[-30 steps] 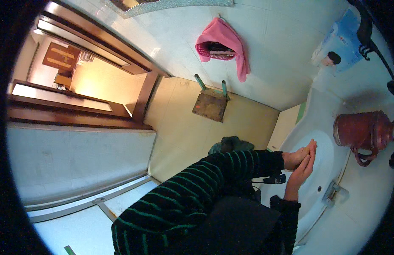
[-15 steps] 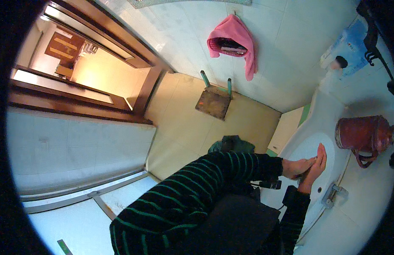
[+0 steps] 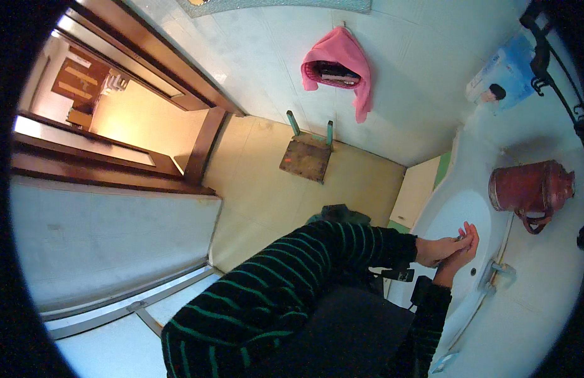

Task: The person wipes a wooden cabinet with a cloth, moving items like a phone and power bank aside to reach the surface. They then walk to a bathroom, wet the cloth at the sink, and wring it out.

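Over a white washbasin (image 3: 452,211) my two hands are brought together, palm against palm. My left hand (image 3: 433,249) comes in from the left under a black sleeve with green stripes; its fingertips run into my right hand and are mostly hidden there. My right hand (image 3: 463,254) rises from below with its fingers stretched out and a little curved beside the left fingers. A small dark spot shows between them, too small to name. A dark red thermos flask (image 3: 525,187) with a handle lies or leans beyond the hands at the basin's right rim.
The basin's metal tap (image 3: 495,274) is right of my hands. A small wooden stool (image 3: 306,160) with green legs stands on the floor. On the wall hang a pink towel (image 3: 342,53) and a black rack (image 3: 542,57). A brown-framed doorway (image 3: 197,148) opens at the left.
My hands stay together over the basin, slightly lower and to the left in the picture. The right fingers are more spread and curved. The whole view has shifted slightly.
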### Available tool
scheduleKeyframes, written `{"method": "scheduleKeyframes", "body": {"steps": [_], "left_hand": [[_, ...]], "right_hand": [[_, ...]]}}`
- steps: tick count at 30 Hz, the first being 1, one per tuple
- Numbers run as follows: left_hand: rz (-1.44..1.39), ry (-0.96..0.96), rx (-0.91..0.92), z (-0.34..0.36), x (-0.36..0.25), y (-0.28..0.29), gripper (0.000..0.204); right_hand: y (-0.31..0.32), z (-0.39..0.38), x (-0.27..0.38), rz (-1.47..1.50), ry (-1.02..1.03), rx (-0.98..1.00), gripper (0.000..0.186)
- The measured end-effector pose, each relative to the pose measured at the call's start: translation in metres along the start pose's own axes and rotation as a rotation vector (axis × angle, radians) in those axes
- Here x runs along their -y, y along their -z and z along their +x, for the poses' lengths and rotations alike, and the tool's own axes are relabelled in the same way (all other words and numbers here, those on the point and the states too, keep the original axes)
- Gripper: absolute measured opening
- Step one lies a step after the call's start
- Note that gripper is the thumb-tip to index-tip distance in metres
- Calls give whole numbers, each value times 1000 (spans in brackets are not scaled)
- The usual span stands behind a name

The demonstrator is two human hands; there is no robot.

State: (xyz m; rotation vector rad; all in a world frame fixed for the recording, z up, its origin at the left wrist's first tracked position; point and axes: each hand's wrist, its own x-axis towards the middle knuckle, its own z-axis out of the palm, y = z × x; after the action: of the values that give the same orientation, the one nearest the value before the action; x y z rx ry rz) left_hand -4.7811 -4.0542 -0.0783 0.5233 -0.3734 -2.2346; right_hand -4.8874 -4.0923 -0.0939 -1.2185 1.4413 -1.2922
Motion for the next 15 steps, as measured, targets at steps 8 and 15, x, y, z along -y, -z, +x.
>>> {"method": "scheduleKeyframes", "body": {"steps": [8, 15], "left_hand": [[43, -89, -221, -12, 7, 12, 37], [-285, -301, 187, 9, -27, -17, 33]], "right_hand": [[77, -3, -52, 273, -518, 11, 40], [138, 0, -131, -650, 256, 430, 42]]}}
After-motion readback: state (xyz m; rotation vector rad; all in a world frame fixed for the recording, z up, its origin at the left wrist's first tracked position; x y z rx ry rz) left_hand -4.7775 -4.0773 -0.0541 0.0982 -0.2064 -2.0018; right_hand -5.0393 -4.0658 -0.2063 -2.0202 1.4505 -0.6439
